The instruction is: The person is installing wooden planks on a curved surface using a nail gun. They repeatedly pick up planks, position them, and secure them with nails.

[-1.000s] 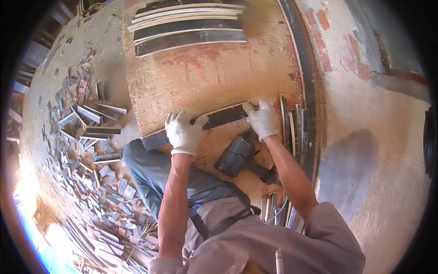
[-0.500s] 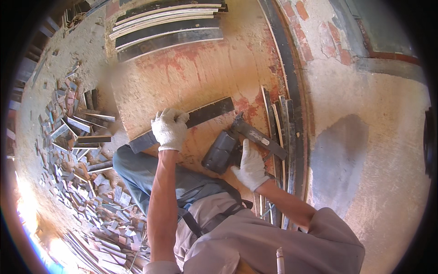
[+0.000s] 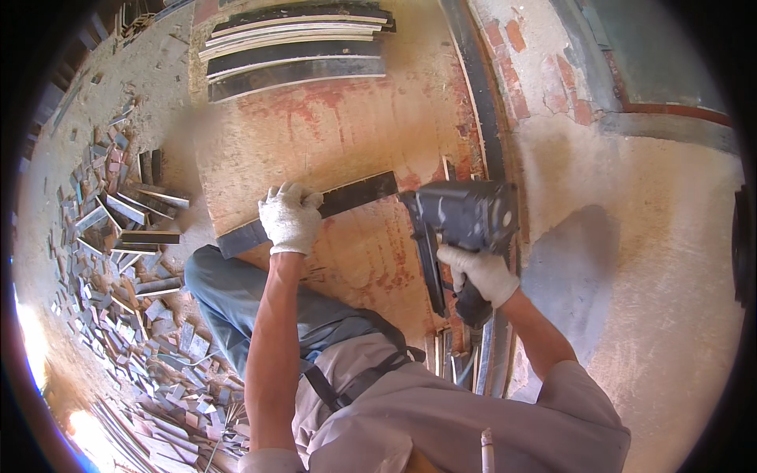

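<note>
Now | left hand [image 3: 290, 219] presses diagonal strip [image 3: 359, 194] | right hand [image 3: 482, 272] fingers grip nail gun [image 3: 461, 217]

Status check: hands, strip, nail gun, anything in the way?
Left hand pressing dark strip flat on the board. Right hand shut on nail gun, lifted beside strip's right end. Nothing between gun and strip.

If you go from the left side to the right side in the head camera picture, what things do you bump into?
Pile of small wood offcuts → left hand in a white glove, pressing on a dark strip → grey nail gun, held by the gloved right hand → bare concrete floor.
</note>
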`<act>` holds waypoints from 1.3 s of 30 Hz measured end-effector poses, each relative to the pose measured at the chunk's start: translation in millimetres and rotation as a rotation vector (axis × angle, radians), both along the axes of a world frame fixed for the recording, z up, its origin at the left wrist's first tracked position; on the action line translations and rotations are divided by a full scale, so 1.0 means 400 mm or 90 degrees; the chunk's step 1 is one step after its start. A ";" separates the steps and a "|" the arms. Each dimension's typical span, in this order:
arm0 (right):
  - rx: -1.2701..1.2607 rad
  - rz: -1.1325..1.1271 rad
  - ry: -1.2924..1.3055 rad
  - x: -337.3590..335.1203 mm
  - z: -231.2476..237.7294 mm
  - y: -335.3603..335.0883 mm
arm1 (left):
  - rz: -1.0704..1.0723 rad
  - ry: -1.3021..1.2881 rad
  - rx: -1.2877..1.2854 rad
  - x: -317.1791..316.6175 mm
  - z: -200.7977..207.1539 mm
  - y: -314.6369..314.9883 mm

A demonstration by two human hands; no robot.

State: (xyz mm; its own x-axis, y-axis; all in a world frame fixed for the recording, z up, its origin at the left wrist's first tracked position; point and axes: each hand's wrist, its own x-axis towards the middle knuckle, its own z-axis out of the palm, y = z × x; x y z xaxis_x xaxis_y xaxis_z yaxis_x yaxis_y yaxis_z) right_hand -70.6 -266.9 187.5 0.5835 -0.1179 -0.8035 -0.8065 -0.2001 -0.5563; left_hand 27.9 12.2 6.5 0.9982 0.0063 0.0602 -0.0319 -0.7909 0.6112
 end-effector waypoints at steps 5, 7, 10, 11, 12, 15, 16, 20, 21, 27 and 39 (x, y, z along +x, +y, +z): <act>0.040 -0.055 -0.014 0.070 -0.033 -0.017 | 0.001 0.005 -0.015 -0.002 0.002 0.004; 0.032 -0.006 -0.032 0.090 -0.038 -0.018 | -0.002 0.007 -0.003 0.000 0.000 0.001; 0.057 -0.050 -0.021 0.100 -0.048 -0.015 | -0.003 0.013 -0.001 0.000 0.006 -0.001; 0.069 -0.056 -0.025 0.099 -0.052 -0.016 | -0.004 0.013 -0.004 -0.001 0.010 0.000; 0.057 -0.052 -0.016 0.100 -0.052 -0.014 | -0.006 0.010 -0.005 -0.001 0.008 0.001; 0.052 -0.055 0.003 0.107 -0.041 -0.005 | -0.012 0.026 -0.011 0.000 0.004 0.006; 0.068 -0.064 0.006 0.111 -0.033 -0.005 | -0.014 0.049 -0.015 0.000 0.003 0.007; 0.085 -0.071 0.003 0.114 -0.013 0.015 | -0.005 0.014 -0.019 -0.002 0.002 0.005; 0.082 -0.059 -0.003 0.111 -0.014 0.018 | -0.004 0.013 -0.015 -0.001 0.002 0.004; 0.077 0.015 0.031 0.113 -0.043 0.047 | -0.011 -0.002 -0.026 0.003 0.008 0.006; 0.096 0.022 0.032 0.114 -0.050 0.094 | -0.014 0.056 -0.025 0.006 0.003 0.010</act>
